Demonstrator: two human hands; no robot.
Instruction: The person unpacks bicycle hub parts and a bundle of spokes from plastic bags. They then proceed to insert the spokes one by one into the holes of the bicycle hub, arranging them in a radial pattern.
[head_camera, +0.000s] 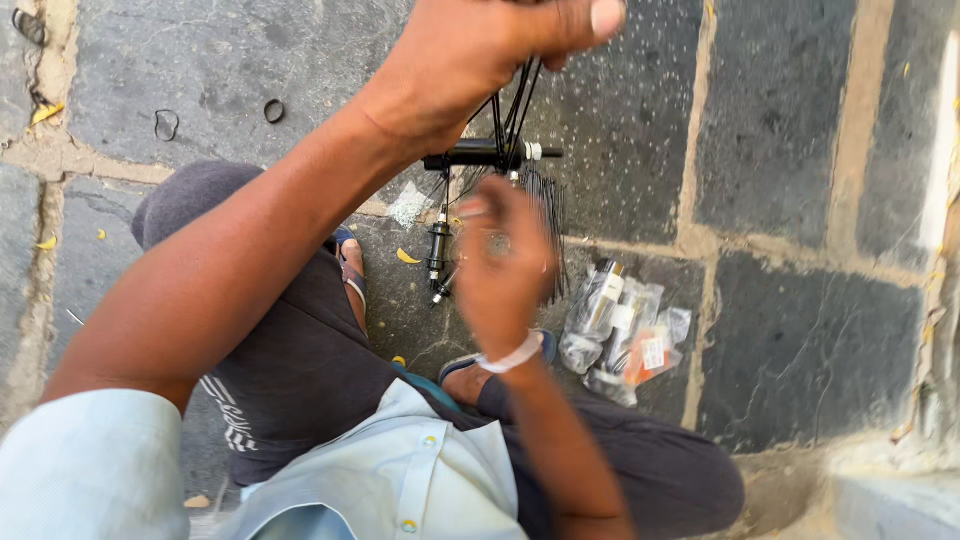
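My left hand (470, 55) is raised at the top of the view, fingers closed around several thin black spokes that run down to a black wheel hub (480, 155). The hub hangs level in the air under that hand. My right hand (500, 260) is just below the hub, blurred, fingertips near its underside and at the spokes; a white band circles the wrist. A second black hub (438, 250) and a bundle of loose black spokes (550, 225) lie on the stone paving beneath.
Clear plastic bags of small parts (620, 330) lie on the dark stone slabs to the right of my knees. Two small rubber rings (272, 110) rest on the paving at upper left. My sandalled feet (350, 275) sit below the hubs.
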